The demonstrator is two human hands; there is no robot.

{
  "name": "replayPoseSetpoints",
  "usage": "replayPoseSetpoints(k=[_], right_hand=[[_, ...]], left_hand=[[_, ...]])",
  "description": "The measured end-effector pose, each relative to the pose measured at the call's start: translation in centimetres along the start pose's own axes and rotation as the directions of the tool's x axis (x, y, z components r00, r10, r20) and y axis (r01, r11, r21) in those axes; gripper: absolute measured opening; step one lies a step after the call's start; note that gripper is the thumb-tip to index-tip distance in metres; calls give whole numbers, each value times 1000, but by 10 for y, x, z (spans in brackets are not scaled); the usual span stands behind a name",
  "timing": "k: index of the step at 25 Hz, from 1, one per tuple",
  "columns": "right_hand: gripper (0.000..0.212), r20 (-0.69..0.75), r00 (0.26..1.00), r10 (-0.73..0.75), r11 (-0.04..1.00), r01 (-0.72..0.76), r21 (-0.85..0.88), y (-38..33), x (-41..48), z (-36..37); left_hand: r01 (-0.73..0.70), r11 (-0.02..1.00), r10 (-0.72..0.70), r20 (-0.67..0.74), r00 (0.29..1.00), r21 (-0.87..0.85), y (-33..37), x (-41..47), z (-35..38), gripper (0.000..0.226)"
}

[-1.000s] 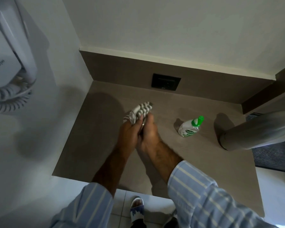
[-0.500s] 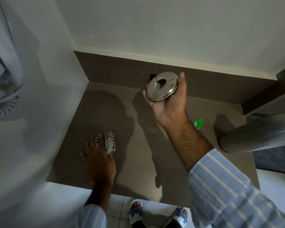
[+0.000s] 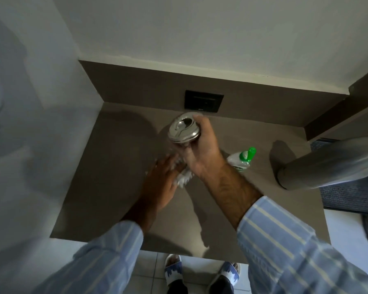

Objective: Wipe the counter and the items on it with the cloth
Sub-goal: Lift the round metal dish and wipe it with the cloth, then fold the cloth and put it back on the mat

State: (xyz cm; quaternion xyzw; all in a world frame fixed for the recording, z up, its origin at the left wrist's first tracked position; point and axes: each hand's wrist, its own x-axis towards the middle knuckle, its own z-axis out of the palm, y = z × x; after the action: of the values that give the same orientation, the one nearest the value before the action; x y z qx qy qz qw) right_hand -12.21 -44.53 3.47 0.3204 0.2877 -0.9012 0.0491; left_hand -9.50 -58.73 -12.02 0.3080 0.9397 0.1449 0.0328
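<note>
My right hand [image 3: 202,151] grips a round steel lidded container [image 3: 184,129] and holds it above the brown counter [image 3: 106,187], near the back wall. Just below it my left hand [image 3: 162,183] presses the striped white-and-grey cloth [image 3: 183,178] flat on the counter. Most of the cloth is hidden under both hands and blurred by motion.
A clear bottle with a green cap [image 3: 241,159] lies on the counter right of my hands. A grey cylinder [image 3: 327,166] reaches in from the right edge. A black wall socket [image 3: 203,101] sits on the backsplash. White walls close the left and back sides. My sandalled feet [image 3: 173,270] show below the counter's front edge.
My left hand has slid the cloth from the front left of the counter to its middle. My right hand has lowered the steel container closer to the counter.
</note>
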Motion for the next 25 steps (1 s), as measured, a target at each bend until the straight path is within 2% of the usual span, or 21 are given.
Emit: replayPoseSetpoints(k=[2, 3, 4, 6, 7, 8, 9, 10, 11, 12, 13, 14, 15, 17, 21, 22, 23, 24, 25], right_hand=[[40, -95, 995, 18, 999, -22, -40, 17, 7, -4], [40, -137, 990, 21, 996, -33, -86, 26, 12, -8], [39, -170, 985, 25, 988, -50, -143, 35, 18, -13], [29, -232, 972, 41, 959, -104, -263, 53, 31, -27], [20, -258, 965, 43, 937, -129, -325, 62, 35, -34], [11, -278, 960, 46, 913, -153, -379, 69, 39, -39], [13, -292, 956, 35, 886, -165, -434, 74, 41, -43], [15, -290, 957, 12, 863, -157, -481, 80, 46, -48], [16, -278, 961, -8, 849, -140, -510, 83, 48, -51], [17, -264, 964, -25, 833, -126, -539, 86, 51, -54], [21, -255, 966, -50, 794, -117, -597, 86, 53, -56], [27, -241, 966, -89, 719, -105, -687, 86, 56, -59], [33, -217, 966, -139, 602, -92, -793, 86, 56, -61], [42, -141, 963, -229, 353, -53, -934, 83, 55, -63], [59, -21, 942, -336, 23, -14, -1000, 71, 28, -56], [59, 44, 947, -318, 15, 52, -999, 63, 16, -50], [59, 78, 969, -234, 114, 107, -988, 52, 0, -40], [59, 86, 992, -94, 290, 110, -951, 39, -16, -28], [59, 97, 992, 80, 434, 53, -899, 24, -34, -16]], left_hand=[[-5, 999, 10, 127, 992, -39, 7, -74, -3, 68], [-36, 995, 49, 142, 989, -91, 10, -109, -2, 73], [-85, 985, 105, 127, 986, -150, 14, -139, -2, 71], [-147, 955, 169, 68, 983, -257, 19, -181, -4, 53], [-129, 942, 135, -1, 991, -309, 22, -193, -6, 44], [-38, 920, 5, -87, 996, -390, 24, -200, -9, 39], [138, 856, -234, -134, 963, -499, 27, -203, -13, 36], [348, 677, -502, -60, 863, -648, 28, -201, -19, 32], [491, 412, -694, 85, 715, -768, 25, -198, -22, 27], [539, 147, -799, 222, 560, -830, 20, -193, -25, 25], [516, -34, -841, 304, 448, -856, 14, -187, -30, 29], [443, -157, -850, 349, 394, -882, 11, -179, -37, 36], [341, -233, -854, 360, 376, -911, 8, -172, -44, 41], [196, -312, -839, 366, 402, -930, 6, -155, -58, 39], [69, -355, -741, 325, 587, -933, 9, -119, -84, 53], [21, -368, -716, 297, 632, -930, 14, -108, -94, 55], [-19, -386, -694, 277, 665, -922, 19, -96, -105, 54], [-43, -399, -676, 262, 689, -916, 26, -84, -118, 52], [-52, -400, -657, 247, 712, -915, 33, -70, -133, 49]])
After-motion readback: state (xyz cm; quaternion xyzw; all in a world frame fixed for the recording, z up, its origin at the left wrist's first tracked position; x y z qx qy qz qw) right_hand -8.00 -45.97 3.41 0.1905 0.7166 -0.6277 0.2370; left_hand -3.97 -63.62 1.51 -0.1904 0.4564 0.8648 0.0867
